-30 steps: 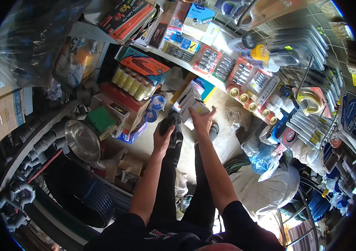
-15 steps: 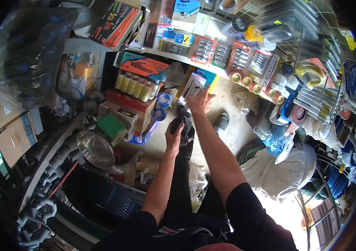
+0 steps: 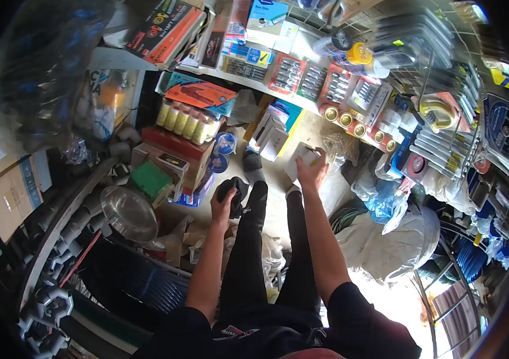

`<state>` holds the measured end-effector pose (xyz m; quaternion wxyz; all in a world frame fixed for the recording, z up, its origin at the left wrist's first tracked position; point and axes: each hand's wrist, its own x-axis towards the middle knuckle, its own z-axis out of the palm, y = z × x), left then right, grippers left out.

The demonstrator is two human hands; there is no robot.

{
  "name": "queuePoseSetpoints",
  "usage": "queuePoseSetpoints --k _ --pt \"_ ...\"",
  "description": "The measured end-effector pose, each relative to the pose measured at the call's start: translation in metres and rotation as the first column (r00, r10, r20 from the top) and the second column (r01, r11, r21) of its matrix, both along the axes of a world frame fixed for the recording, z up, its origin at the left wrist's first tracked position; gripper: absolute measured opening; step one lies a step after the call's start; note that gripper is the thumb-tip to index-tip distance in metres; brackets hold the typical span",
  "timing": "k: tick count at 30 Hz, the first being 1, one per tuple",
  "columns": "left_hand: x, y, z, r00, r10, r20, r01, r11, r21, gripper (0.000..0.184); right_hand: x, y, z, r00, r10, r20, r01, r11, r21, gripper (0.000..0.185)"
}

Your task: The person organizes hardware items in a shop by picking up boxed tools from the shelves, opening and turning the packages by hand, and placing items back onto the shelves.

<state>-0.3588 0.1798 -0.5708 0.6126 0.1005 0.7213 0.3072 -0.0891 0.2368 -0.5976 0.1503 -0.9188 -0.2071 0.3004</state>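
My left hand [image 3: 221,209] is closed round a crumpled black cloth bundle [image 3: 237,196], held beside my left knee. In my right hand [image 3: 313,173] is a small white box [image 3: 294,161], gripped by its right side above the floor. Left of that box, several white cartons [image 3: 271,139], one marked 304, stand in an open yellow and teal box [image 3: 290,113] at the foot of the shelf. My left foot in a dark shoe [image 3: 252,160] is close to these cartons.
A white shelf [image 3: 254,82] with blister packs [image 3: 287,75] runs across the far side. On the left are yellow-labelled bottles [image 3: 185,121], a green box [image 3: 151,180] and a metal bowl [image 3: 128,212]. To the right lie a large pale sack [image 3: 380,245] and a blue bag [image 3: 386,200].
My right hand has come back from the cartons, moving right and toward me, and now holds a white box. My left hand has shifted left with the black bundle.
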Motion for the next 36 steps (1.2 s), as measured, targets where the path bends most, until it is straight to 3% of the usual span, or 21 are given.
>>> queuePoseSetpoints --k 4,9,10,15,18,19,22,23,25,26,27,28,29,30,32,34,35,36 --pt "-0.002 -0.004 -0.025 0.999 -0.041 0.012 0.042 0.999 -0.026 0.042 0.040 -0.045 -0.069 0.999 -0.018 0.050 0.016 0.999 0.033 0.074" --pt "0.007 -0.020 -0.072 0.993 -0.108 -0.041 0.108 0.994 -0.022 0.042 0.066 -0.078 -0.233 0.986 0.111 0.124 -0.119 0.991 0.059 0.069" --pt "0.008 -0.025 -0.084 0.990 -0.136 -0.042 0.135 0.990 -0.032 0.042 0.065 -0.070 -0.250 0.993 0.105 0.049 -0.102 0.993 -0.063 0.072" --pt "0.032 -0.037 -0.128 0.989 -0.127 -0.072 0.125 0.991 -0.038 0.040 0.053 -0.078 -0.389 0.954 0.295 0.049 -0.295 0.956 -0.015 0.079" --pt "0.046 -0.039 -0.135 0.977 -0.197 -0.082 0.200 0.979 0.026 0.038 0.047 -0.074 -0.419 0.951 0.307 -0.023 -0.308 0.948 -0.078 0.093" --pt "0.052 -0.036 -0.132 0.965 -0.246 -0.093 0.251 0.966 0.054 0.037 0.047 -0.065 -0.410 0.956 0.294 -0.024 -0.295 0.953 -0.067 0.093" --pt "0.055 -0.035 -0.112 0.978 -0.203 -0.040 0.205 0.978 0.041 0.035 0.064 -0.042 -0.373 0.972 0.169 -0.166 -0.215 0.922 -0.322 0.123" --pt "0.058 -0.035 -0.103 0.979 -0.203 -0.034 0.204 0.979 0.026 0.034 0.064 -0.036 -0.362 0.985 0.174 0.007 -0.166 0.951 -0.263 0.101" --pt "0.061 -0.024 -0.071 0.984 -0.178 0.006 0.177 0.984 0.033 0.035 0.093 -0.024 -0.325 0.971 0.238 -0.035 -0.233 0.967 0.101 0.057" --pt "0.059 -0.022 -0.063 0.993 -0.118 0.030 0.118 0.993 0.029 0.035 0.087 0.003 -0.241 0.976 0.203 -0.076 -0.169 0.933 0.318 0.021" --pt "0.055 -0.025 -0.055 0.997 -0.065 0.052 0.064 0.998 0.016 0.034 0.088 0.013 -0.204 0.973 0.214 -0.082 -0.144 0.849 0.508 0.012" --pt "0.050 -0.028 -0.053 0.997 -0.022 0.078 0.021 1.000 0.003 0.035 0.080 0.031 -0.141 0.913 0.139 -0.384 0.111 0.820 0.561 0.014" --pt "0.047 -0.029 -0.050 0.996 0.015 0.088 -0.015 1.000 0.004 0.035 0.075 0.051 -0.091 0.856 0.156 -0.493 0.214 0.761 0.613 0.017" --pt "0.047 -0.027 -0.046 0.995 0.046 0.083 -0.047 0.999 0.009 0.035 0.071 0.080 -0.056 0.891 0.154 -0.427 0.146 0.793 0.591 0.019" --pt "0.046 -0.026 -0.032 0.993 0.081 0.083 -0.081 0.997 -0.004 0.035 0.070 0.149 -0.043 0.927 0.318 -0.197 -0.084 0.689 0.720 0.026" --pt "0.045 -0.022 -0.018 0.982 0.139 0.125 -0.139 0.990 -0.011 0.035 0.074 0.240 -0.076 0.925 0.293 -0.242 -0.070 0.758 0.649 0.044" --pt "0.043 -0.022 -0.010 0.981 0.144 0.128 -0.143 0.990 -0.014 0.035 0.057 0.277 -0.051 0.953 0.207 -0.220 -0.062 0.848 0.526 0.060" --pt "0.040 -0.021 -0.002 0.983 0.136 0.124 -0.136 0.991 -0.003 0.035 0.064 0.317 -0.097 0.958 0.159 -0.240 -0.054 0.917 0.395 0.068"
